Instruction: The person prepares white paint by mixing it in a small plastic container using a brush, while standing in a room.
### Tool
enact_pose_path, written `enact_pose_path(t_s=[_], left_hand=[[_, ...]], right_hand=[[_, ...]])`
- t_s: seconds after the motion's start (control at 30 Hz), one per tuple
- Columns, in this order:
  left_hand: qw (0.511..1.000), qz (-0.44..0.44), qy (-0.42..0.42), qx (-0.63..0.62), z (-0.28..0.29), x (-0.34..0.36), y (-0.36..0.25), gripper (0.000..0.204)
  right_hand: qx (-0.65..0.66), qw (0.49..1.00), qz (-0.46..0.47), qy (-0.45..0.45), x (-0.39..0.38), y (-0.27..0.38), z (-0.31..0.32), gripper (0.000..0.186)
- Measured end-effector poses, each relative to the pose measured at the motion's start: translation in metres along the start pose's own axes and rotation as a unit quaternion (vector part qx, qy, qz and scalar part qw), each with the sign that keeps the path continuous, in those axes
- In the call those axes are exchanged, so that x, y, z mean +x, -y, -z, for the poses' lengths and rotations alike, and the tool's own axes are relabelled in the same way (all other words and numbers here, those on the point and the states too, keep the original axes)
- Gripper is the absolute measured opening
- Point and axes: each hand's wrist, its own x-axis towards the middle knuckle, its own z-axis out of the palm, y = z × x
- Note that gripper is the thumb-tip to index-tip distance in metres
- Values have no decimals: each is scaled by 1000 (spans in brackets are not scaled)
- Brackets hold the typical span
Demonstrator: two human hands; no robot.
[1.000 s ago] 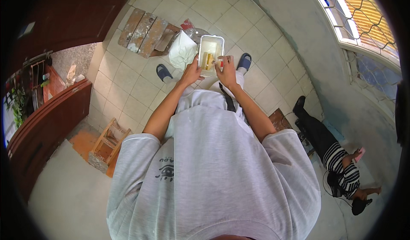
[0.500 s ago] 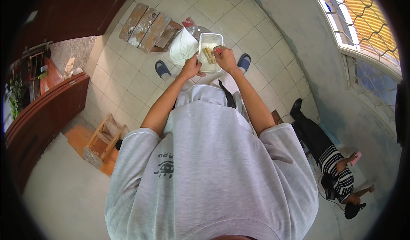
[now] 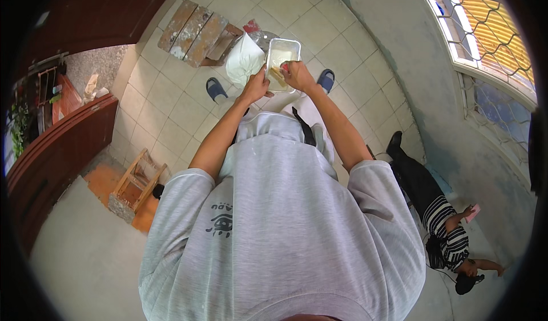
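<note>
A white rectangular tray (image 3: 293, 45) with pale paint-like stuff inside is held out in front of me. My left hand (image 3: 255, 85) is closed on its near left edge. In my right hand (image 3: 299, 76), over the tray's right side, is what looks like a paintbrush (image 3: 277, 80) with a red part at the fingers and a tan body. Its tan end lies down in the tray; the fingers cover much of the rest. A full white plastic bag (image 3: 244, 61) stands just left of the tray, close to my left hand.
A paint-spattered wooden stool (image 3: 193, 33) stands ahead on the left, with a red item (image 3: 251, 27) by the bag. Another wooden stool (image 3: 137, 181) is at lower left. At right, a person (image 3: 436, 209) with a pink object reaches to the wall, below a grilled window (image 3: 479, 32).
The tray has shifted slightly away from me. My right hand has moved a little left and nearer with the brush. At right, the other person's arm has reached further out along the wall.
</note>
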Motion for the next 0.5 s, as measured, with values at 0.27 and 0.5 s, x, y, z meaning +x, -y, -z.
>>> enact_pose_path(t_s=[0.27,0.5], left_hand=[[1000,22,-11,1,-2,-5,-1,66],[999,21,-5,24,-1,-5,7,65]], right_hand=[[32,996,-67,-53,5,10,15,18],[26,999,3,-21,-14,9,-17,18]])
